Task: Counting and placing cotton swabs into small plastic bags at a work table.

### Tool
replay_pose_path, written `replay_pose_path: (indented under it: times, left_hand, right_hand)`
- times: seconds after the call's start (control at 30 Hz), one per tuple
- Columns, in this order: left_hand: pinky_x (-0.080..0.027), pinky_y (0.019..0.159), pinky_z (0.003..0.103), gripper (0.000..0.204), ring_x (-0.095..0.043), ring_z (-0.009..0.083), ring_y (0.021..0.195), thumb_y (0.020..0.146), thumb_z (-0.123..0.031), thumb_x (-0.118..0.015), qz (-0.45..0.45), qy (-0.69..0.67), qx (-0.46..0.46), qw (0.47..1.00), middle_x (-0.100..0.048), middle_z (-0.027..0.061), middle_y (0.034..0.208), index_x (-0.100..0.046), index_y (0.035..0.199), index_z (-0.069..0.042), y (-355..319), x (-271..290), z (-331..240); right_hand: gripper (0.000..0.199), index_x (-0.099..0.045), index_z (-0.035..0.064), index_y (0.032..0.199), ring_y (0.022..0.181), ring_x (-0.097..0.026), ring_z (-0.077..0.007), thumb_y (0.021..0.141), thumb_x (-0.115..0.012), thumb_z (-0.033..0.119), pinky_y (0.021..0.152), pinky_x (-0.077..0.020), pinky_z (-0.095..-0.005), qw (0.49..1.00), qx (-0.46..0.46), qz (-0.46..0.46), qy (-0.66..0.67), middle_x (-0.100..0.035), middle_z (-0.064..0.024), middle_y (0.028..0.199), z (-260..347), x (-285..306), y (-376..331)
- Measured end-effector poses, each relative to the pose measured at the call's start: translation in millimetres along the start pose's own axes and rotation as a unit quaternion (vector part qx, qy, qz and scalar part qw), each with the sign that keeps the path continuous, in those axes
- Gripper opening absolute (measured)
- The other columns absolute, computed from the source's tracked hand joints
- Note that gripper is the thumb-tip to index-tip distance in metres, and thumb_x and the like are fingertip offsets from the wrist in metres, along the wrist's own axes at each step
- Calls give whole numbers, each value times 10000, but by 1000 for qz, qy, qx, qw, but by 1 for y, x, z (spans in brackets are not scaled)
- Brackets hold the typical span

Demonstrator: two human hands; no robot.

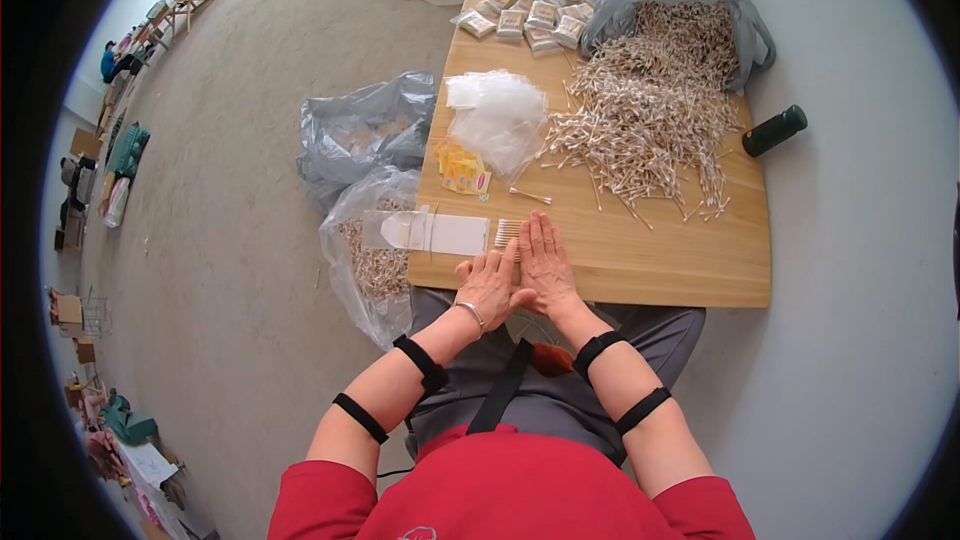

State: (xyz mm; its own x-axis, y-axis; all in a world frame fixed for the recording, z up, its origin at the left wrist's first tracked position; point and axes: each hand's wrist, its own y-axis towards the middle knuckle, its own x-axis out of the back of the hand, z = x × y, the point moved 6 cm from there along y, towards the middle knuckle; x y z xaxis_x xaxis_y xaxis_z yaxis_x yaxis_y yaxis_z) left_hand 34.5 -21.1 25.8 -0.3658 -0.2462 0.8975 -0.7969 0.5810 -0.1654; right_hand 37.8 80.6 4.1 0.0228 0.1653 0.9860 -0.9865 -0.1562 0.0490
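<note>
A short row of cotton swabs (508, 231) lies side by side near the front edge of the wooden table (650, 270). My right hand (547, 265) is at the row's right side, its fingers stretched out and held together. On the near left of the swabs is my left hand (487, 287), its fingers extended towards them and its thumb reaching across to the right hand. The hands partly cover the row's lower end. Left of it lies a clear plastic bag with a white card (455, 234). One loose swab (530, 196) rests just beyond.
A large heap of swabs (650, 120) spills from a grey plastic bag (755, 30). Clear bags (495, 115), yellow labels (462, 172) and filled packets (540, 15) lie farther back. A dark green bottle (775, 130) is at the right edge. Plastic sacks (365, 130) stand left of the table.
</note>
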Motion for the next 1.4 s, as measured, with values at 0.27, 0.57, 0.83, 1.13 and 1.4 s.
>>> replay_pose_path:
  times: [0.27, 0.57, 0.83, 1.13, 1.4]
  left_hand:
    - [-301, 903, 427, 811, -453, 285, 1104, 825, -538, -554, 25, 11, 1, 1000, -476, 127, 1220, -261, 1422, -75, 4, 3, 0]
    - [-323, 910, 425, 795, -490, 293, 1082, 848, -551, -519, 35, 2, 19, 999, -521, 139, 1183, -258, 1434, -80, 15, 3, 4]
    - [-315, 939, 424, 755, -479, 288, 1119, 858, -523, -526, 34, -5, 7, 999, -508, 138, 1239, -291, 1423, -81, 11, 7, 0]
    - [-351, 917, 437, 754, -532, 310, 1098, 874, -551, -479, 74, -44, 45, 995, -550, 155, 1219, -281, 1426, -77, 27, 7, 7]
    - [-358, 900, 448, 632, -557, 293, 1056, 919, -405, -472, -3, -26, 2, 1000, -587, 133, 1161, -280, 1415, -63, 24, 2, 9]
  right_hand:
    - [868, -97, -78, 1427, 1418, -46, -362, 793, -505, 353, 1156, -78, -429, 999, -4, 33, 15, -80, -240, 1506, 2, 6, 0]
    - [869, -135, -81, 1422, 1417, -62, -363, 779, -508, 368, 1153, -75, -436, 999, -9, 28, 20, -96, -247, 1504, 3, 7, 1]
    - [882, -127, -75, 1426, 1422, -38, -349, 769, -501, 380, 1156, -47, -435, 1000, -9, 12, 4, -79, -242, 1510, 0, -1, 1]
    - [883, -175, -74, 1418, 1416, -73, -362, 755, -538, 383, 1152, -71, -440, 998, -13, -4, 66, -122, -253, 1499, 1, 3, 0]
    - [877, -170, -75, 1418, 1423, -51, -340, 769, -509, 407, 1152, -50, -438, 1000, -12, -12, 13, -101, -249, 1504, 1, -2, 0]
